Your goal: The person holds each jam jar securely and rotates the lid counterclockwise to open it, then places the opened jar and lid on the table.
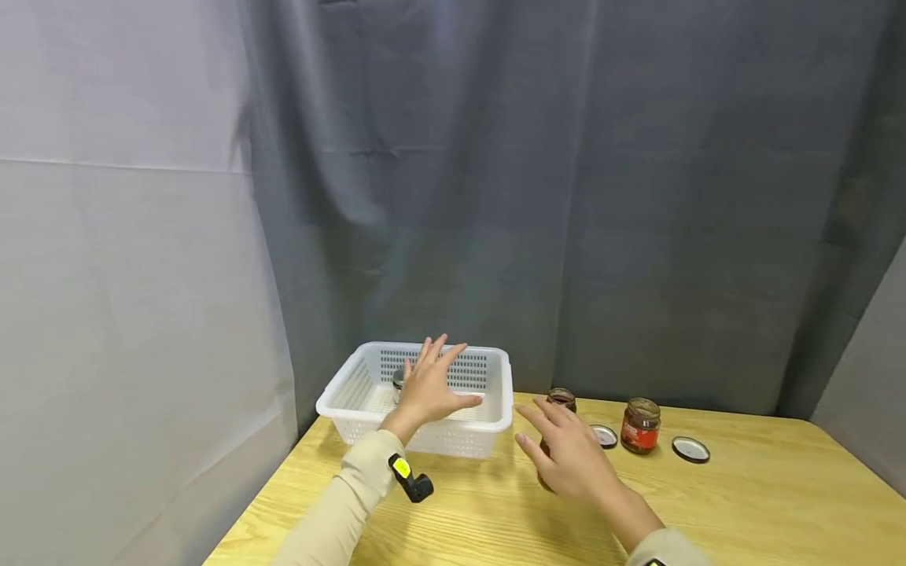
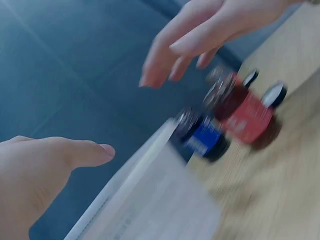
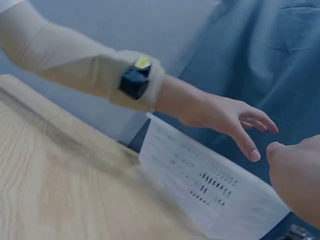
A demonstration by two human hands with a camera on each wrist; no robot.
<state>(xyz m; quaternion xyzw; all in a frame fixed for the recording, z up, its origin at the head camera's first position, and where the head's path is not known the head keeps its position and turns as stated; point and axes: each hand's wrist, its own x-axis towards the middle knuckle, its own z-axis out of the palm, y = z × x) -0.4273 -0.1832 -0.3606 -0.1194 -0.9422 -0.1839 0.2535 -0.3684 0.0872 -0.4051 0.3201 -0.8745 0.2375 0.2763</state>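
Observation:
My left hand point(image 1: 427, 391) hovers over the white plastic basket point(image 1: 501, 417), fingers spread and holding nothing. Inside the basket, partly behind that hand, stands a small jar with a dark lid point(image 1: 398, 378). My right hand point(image 1: 572, 457) reaches out to the right of the basket with loosely extended fingers, nothing in its grasp. It overlaps an uncapped dark jar point(image 1: 561, 397) in the head view. The left wrist view shows a jar with a blue label point(image 2: 204, 139) beside a larger-looking red-labelled jar point(image 2: 246, 119), both blurred.
Another open jar with a red label point(image 1: 640, 431) stands farther right on the wooden table point(image 1: 771, 479). One upturned lid point(image 1: 604, 436) lies left of it and another lid point(image 1: 690, 450) to its right. A grey curtain point(image 1: 453, 196) hangs behind the table.

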